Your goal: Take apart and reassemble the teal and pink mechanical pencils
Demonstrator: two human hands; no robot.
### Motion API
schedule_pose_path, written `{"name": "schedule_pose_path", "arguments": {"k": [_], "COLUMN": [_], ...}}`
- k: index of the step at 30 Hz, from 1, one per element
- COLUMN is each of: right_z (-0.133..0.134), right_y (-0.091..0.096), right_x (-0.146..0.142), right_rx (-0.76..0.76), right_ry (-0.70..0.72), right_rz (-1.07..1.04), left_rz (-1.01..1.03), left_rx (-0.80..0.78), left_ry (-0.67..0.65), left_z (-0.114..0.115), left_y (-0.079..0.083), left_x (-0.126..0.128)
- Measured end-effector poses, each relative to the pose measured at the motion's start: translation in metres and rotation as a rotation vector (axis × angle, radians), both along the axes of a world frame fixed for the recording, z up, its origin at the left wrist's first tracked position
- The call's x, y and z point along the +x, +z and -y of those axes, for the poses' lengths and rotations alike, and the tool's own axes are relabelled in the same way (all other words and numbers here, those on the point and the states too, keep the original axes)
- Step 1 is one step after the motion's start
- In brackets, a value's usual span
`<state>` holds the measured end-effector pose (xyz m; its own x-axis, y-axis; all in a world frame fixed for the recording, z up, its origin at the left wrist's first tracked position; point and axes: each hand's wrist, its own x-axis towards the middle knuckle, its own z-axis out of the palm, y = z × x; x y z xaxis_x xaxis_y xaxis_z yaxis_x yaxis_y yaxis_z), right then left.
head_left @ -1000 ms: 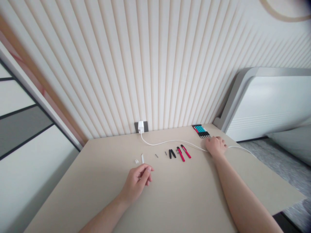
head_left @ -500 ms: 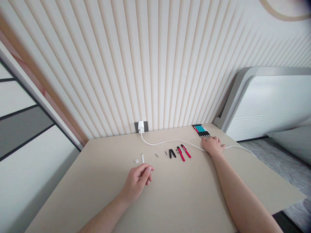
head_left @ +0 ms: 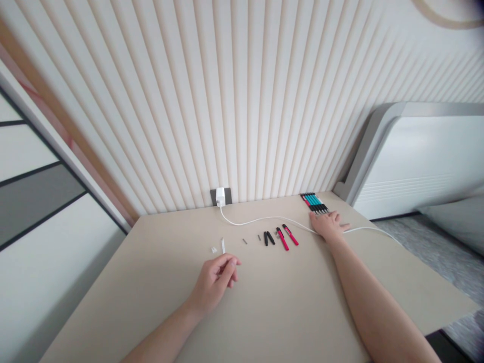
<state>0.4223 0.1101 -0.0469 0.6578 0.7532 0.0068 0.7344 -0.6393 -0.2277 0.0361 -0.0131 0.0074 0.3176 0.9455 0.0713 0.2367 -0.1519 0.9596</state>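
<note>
Right hand with fingers spread flat on the bench, across a thin white cable, just beside a row of teal-and-black pens; left hand loosely curled near a small white stick, any pinch hidden.

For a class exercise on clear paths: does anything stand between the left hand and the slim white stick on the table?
Nothing visible does. The left hand lies just short of the slim white stick, with no object between them. The small white pieces lie off to the stick's side, out of that path.
</note>
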Motion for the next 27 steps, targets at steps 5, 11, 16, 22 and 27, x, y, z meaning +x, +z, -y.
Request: {"name": "schedule_pose_path", "arguments": {"k": [5,11,16,22,27], "right_z": [-0.005,-0.009,-0.011,-0.011,-0.009], "right_y": [-0.002,-0.006,-0.008,-0.007,-0.006], "right_x": [-0.004,-0.005,-0.004,-0.003,-0.005], "right_rx": [0.009,0.021,0.027,0.04,0.056], "right_ry": [-0.03,-0.068,-0.09,-0.101,-0.11], "right_rz": [-0.017,-0.017,-0.02,-0.021,-0.016], "left_rz": [0.002,-0.001,-0.006,-0.006,-0.012], "left_rx": [0.0,-0.001,0.004,-0.008,-0.001], "left_ry": [0.0,-0.001,-0.002,-0.001,-0.009], "left_z": [0.0,0.0,0.0,0.0,0.0], "left_y": [-0.001,0.0,0.001,0.0,0.0], "left_x": [0.0,0.0,0.0,0.0,0.0]}}
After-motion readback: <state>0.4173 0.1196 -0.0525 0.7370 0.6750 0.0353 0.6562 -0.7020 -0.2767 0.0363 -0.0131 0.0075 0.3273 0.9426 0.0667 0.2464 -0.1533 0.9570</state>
